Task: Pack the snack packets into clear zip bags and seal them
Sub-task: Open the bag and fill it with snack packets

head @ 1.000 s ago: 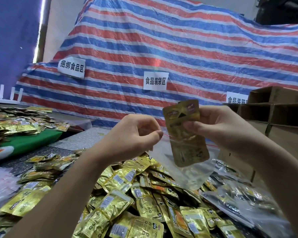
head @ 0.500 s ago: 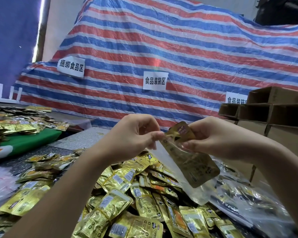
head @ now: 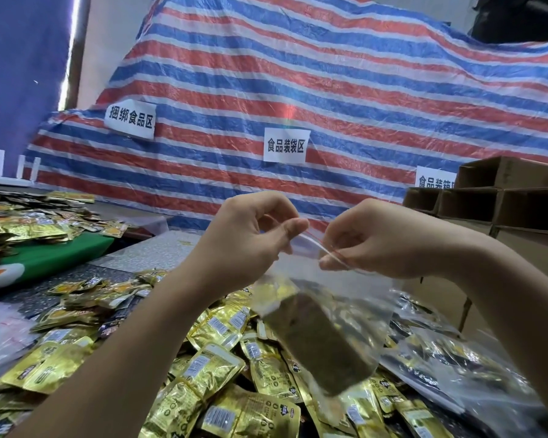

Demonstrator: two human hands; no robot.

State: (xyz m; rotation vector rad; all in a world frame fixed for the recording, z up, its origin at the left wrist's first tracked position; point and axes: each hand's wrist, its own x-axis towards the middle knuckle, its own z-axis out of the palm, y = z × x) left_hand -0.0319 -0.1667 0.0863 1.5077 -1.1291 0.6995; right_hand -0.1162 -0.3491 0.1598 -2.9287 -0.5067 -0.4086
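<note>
Head view, and we're at the sealing stage! A clear zip bag [head: 329,314] hangs in mid-air between both hands, above the big heap of gold packets [head: 209,377], and one packet [head: 317,339] is already sitting down inside it, tilted, its lower end toward the bottom right corner of the bag. So by my reading, loading is done for this bag and the zip strip [head: 317,246] is what's in play.

The left hand [head: 250,245] has its fingers curled in, thumb and forefinger nipping the top edge of the bag at its left end. The right hand [head: 380,241] mirrors it, fingers curled, fingertips pinching the mouth at the right end where the red line of the zip shows. Both grips are tight little pinches, nothing loose about them. The strip runs slack between the two hands, and I can't tell whether any of it is pressed closed yet.

What's next, as I judge it? The two lips of the strip need lining up, then a firm pinch run along from one end to the other, with the other hand keeping the mouth taut. The risk is a gap left somewhere in the middle.

Off to the right, more filled bags [head: 456,352] lie beside the heap, with cardboard boxes [head: 513,197] stacked behind. A striped tarp [head: 329,90] with paper signs backs the whole scene.
</note>
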